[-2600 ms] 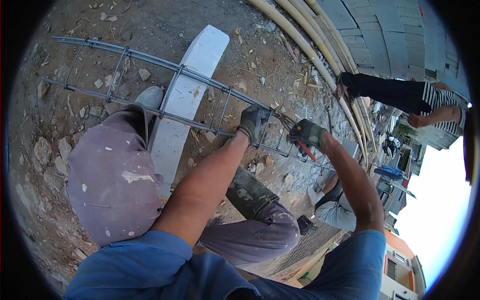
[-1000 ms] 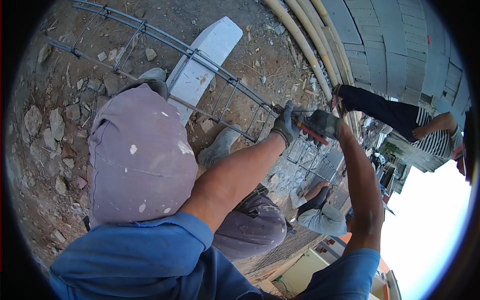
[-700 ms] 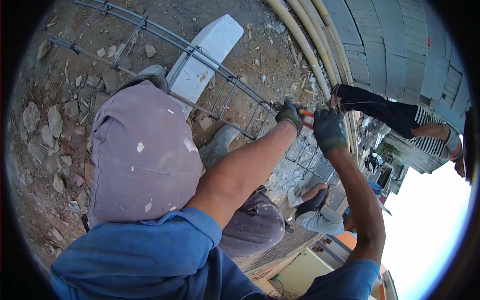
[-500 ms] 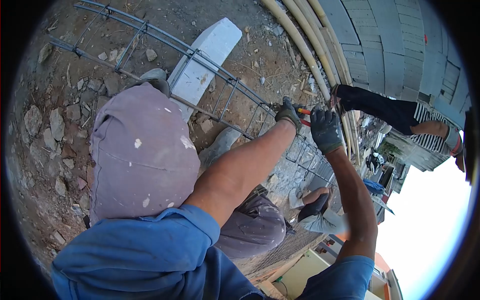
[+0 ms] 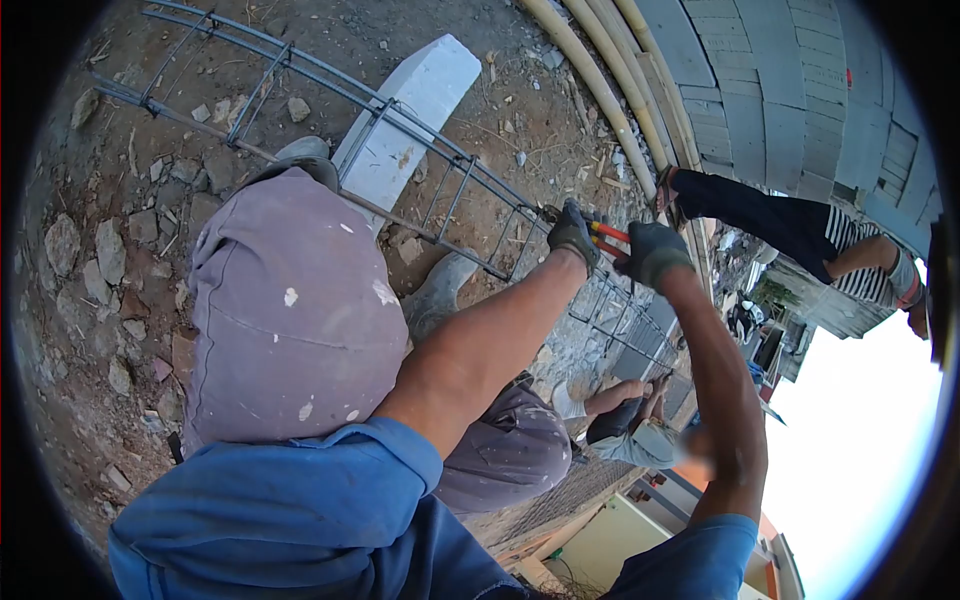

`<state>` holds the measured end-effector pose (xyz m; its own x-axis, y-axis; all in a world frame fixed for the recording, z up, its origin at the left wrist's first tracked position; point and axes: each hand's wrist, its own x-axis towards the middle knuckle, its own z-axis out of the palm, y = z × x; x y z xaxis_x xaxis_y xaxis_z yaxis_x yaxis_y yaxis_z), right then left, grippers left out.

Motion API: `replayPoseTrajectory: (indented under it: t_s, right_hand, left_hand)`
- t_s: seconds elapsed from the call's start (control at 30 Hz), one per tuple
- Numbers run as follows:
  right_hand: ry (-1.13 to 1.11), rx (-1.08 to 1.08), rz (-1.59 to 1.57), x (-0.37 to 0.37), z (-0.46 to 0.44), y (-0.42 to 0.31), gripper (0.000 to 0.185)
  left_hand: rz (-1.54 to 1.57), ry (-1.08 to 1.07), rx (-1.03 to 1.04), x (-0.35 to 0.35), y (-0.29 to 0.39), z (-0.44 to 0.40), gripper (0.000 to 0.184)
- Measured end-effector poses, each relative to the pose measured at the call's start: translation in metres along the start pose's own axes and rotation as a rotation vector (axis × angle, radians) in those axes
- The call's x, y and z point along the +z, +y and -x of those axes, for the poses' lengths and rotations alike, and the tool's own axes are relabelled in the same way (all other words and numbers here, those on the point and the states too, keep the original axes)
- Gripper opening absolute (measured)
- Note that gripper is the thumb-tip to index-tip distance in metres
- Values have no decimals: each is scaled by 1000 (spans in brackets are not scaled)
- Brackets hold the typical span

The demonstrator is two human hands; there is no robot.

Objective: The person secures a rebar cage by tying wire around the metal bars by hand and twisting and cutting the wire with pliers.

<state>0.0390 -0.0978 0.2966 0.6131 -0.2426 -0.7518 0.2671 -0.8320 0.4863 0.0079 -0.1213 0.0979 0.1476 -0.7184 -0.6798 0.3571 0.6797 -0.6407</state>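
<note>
My left hand (image 5: 573, 236), in a dark glove, is closed at the steel rebar cage (image 5: 462, 165); what its fingers hold is hidden. My right hand (image 5: 655, 252), also gloved, grips the orange-red handles of a pair of pliers (image 5: 609, 236). The pliers' handles span the gap between both hands, and their jaws are hidden around my left hand. The rebar cage runs diagonally from the upper left, past my hands, towards the lower right. Under its upper part lies a pale block (image 5: 408, 125).
Stones and rubble (image 5: 112, 250) cover the ground on the left. Long poles (image 5: 600, 90) lie beside stacked grey blocks (image 5: 765, 60). A person in striped clothing (image 5: 850, 235) stands at the right. Another person (image 5: 640, 440) crouches beyond my right knee (image 5: 515, 450).
My right hand has shifted slightly down and right, exposing more of the pliers' handles. The left hand stays almost in place. The crouching person has moved, with a hand now near the cage.
</note>
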Motion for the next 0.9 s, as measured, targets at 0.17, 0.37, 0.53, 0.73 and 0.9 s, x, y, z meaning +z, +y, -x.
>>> replayPoseTrajectory:
  t_s: [0.17, 0.37, 0.53, 0.73, 0.9]
  right_hand:
    - [931, -167, 495, 43, 0, -17, 35]
    - [215, -35, 44, 28, -14, -1, 28]
    - [-550, 88, -776, -4, -31, 29, 35]
    - [-416, 120, -320, -20, -28, 3, 30]
    - [761, -145, 434, 48, -12, -10, 30]
  left_hand:
    - [-224, -54, -56, 13, 12, 12, 46]
    - [-135, -72, -128, -10, 10, -17, 46]
    - [-99, -203, -23, -10, 4, 5, 49]
    - [-125, -93, 31, -6, 2, -10, 52]
    - [-290, 9, -71, -8, 0, -62, 59]
